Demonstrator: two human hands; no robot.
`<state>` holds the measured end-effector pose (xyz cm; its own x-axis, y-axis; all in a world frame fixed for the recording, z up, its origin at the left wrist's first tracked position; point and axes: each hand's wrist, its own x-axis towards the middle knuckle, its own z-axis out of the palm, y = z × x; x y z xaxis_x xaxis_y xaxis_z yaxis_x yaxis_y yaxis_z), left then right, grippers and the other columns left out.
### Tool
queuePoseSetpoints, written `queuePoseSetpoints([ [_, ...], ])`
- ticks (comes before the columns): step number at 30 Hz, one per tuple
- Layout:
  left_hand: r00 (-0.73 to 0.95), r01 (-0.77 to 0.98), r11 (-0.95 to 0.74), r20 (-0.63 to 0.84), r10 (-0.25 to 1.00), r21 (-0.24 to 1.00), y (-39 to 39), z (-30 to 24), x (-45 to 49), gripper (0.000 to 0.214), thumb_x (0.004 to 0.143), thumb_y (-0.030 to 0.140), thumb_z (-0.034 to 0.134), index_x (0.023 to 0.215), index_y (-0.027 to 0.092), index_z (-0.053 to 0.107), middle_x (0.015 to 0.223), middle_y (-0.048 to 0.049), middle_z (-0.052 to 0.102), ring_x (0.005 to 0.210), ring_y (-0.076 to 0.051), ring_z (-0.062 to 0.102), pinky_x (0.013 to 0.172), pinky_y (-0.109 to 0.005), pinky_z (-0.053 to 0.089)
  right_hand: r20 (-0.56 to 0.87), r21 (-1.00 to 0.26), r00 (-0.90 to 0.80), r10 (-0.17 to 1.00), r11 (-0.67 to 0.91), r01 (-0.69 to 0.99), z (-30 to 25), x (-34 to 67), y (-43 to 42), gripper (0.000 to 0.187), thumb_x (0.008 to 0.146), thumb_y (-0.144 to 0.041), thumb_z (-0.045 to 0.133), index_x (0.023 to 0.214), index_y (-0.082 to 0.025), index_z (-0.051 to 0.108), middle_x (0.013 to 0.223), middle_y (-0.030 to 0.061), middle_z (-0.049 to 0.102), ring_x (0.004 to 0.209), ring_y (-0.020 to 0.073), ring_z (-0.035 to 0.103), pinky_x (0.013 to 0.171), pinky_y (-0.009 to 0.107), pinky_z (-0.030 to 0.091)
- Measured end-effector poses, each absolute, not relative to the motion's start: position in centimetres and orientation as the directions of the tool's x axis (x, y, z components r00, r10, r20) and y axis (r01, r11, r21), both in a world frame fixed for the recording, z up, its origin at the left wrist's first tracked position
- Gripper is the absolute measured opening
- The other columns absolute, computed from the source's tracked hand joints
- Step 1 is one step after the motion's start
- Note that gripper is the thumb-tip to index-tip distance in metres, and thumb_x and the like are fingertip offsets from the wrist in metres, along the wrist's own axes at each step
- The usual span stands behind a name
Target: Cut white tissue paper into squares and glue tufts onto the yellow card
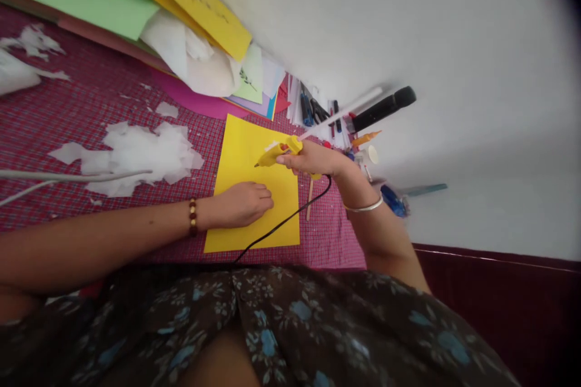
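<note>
A sheet of yellow paper (245,145) lies on the checked cloth in front of me. My right hand (313,158) is wrapped round a yellow glue gun (275,153), its nozzle pointing left above the paper. A long white glue stick (342,112) sticks out of the gun's back. From its handle a black cord (290,217) runs down across the sheet to the table's front edge. My left hand (240,204) rests on the lower part of the paper, fingers loosely curled together, holding nothing that I can see.
Left of the sheet is a pile of torn white paper pieces (140,154), with a pale cable (91,177) in front of it. Coloured papers (104,0) are stacked along the back. Scissors (319,112), a black bottle-like object (384,110) and a wooden stick (310,199) lie towards the wall.
</note>
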<state>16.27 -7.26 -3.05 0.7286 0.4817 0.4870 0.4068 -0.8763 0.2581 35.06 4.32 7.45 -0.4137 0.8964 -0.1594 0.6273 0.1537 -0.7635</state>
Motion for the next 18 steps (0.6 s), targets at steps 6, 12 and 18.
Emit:
queuePoseSetpoints([
  [6,0.696,0.319,-0.899,0.569,0.438,0.301,-8.8,-1.5,16.6,0.025,0.103,0.021,0.051,0.083,0.018,0.066,0.079,-0.0049,0.07,0.076,-0.019,0.063,0.074,-0.032,0.05,-0.3,-0.941,-0.343,0.89,-0.215,0.263,3.5,36.5,-2.3,0.071,0.081,-0.089,0.051,0.075,-0.019,0.066,0.049,-0.0032,0.054,0.04,0.0109,0.046,0.038,0.022,0.033],
  [12,0.506,0.567,-0.596,0.33,0.797,0.569,-9.4,0.5,17.5,0.037,0.107,0.029,0.04,0.081,0.018,0.065,0.084,-0.0055,0.072,0.078,-0.019,0.065,0.072,-0.03,0.049,-0.28,-0.898,-0.408,0.869,-0.388,-0.209,-0.8,34.1,-5.0,0.068,0.062,-0.086,0.076,0.076,-0.02,0.066,0.074,0.0061,0.076,0.072,0.0237,0.074,0.064,0.033,0.06],
  [18,0.228,0.725,-0.212,0.062,0.972,0.656,-10.6,2.4,17.8,0.029,0.095,0.041,0.056,0.076,0.019,0.06,0.08,-0.0069,0.069,0.071,-0.021,0.06,0.063,-0.03,0.038,-0.292,-0.812,-0.4,0.869,-0.446,-0.377,-0.6,31.6,-5.4,0.063,0.061,-0.078,0.084,0.087,-0.021,0.073,0.08,0.0049,0.077,0.082,0.025,0.076,0.075,0.036,0.062],
])
